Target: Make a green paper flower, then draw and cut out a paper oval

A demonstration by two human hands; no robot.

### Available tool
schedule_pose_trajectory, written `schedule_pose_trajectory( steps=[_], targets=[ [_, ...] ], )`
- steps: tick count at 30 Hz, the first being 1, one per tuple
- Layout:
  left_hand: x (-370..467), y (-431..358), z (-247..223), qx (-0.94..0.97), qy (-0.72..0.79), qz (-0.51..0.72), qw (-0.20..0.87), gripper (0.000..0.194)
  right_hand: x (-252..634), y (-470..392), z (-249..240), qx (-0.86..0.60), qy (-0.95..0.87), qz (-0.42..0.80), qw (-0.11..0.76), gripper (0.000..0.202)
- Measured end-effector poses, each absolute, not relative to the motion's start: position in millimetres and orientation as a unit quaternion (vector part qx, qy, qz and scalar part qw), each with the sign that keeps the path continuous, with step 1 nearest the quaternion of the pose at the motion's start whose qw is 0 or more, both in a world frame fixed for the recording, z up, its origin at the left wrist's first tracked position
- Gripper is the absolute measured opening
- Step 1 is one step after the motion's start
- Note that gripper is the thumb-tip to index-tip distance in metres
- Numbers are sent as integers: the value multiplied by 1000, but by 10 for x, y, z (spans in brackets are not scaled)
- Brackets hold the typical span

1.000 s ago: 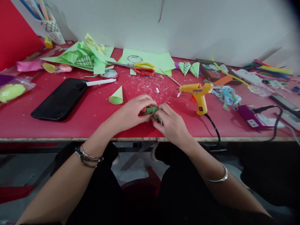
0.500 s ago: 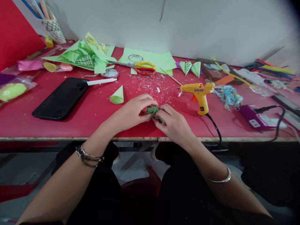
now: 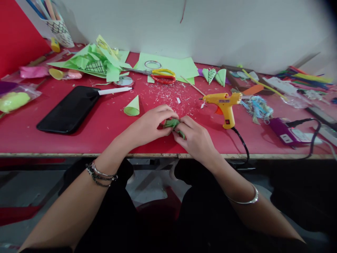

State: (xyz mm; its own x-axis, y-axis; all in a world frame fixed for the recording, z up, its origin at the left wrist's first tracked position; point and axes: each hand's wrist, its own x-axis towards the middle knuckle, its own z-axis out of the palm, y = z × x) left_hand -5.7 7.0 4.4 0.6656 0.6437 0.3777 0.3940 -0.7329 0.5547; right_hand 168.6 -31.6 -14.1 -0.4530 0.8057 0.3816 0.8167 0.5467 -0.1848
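Observation:
A small crumpled green piece (image 3: 171,123) is held between my two hands, low over the red tabletop near its front edge. My left hand (image 3: 151,124) pinches its left side with thumb and fingers. On its right side, the fingers of my right hand (image 3: 195,135) are closed round it, hiding part of it. A light green paper cone (image 3: 132,106) lies just left of my left hand. To the right of my right hand is a yellow glue gun (image 3: 226,107) with a stick in its back end.
A black phone (image 3: 68,109) with a white pen (image 3: 114,91) lies at left. Behind are green paper scraps (image 3: 92,63), scissors (image 3: 163,76) and small green cones (image 3: 220,77). A purple power strip (image 3: 285,131) with black cables sits at right, near tangled yarn (image 3: 259,107).

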Motion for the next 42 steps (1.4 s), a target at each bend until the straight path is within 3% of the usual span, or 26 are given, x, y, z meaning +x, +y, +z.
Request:
schedule_pose_trajectory(
  steps=[14,30,42],
  targets=[
    [-56,68,40,889,291,281,215,20,1654,-310,-162,-500,-833,-27,235,11],
    [-50,78,34,890,300,276,206,18,1897,-267,-39,-383,-890,77,235,12],
    [-49,84,25,891,296,280,201,21,1854,-240,-76,-397,-890,54,218,14]
  ],
)
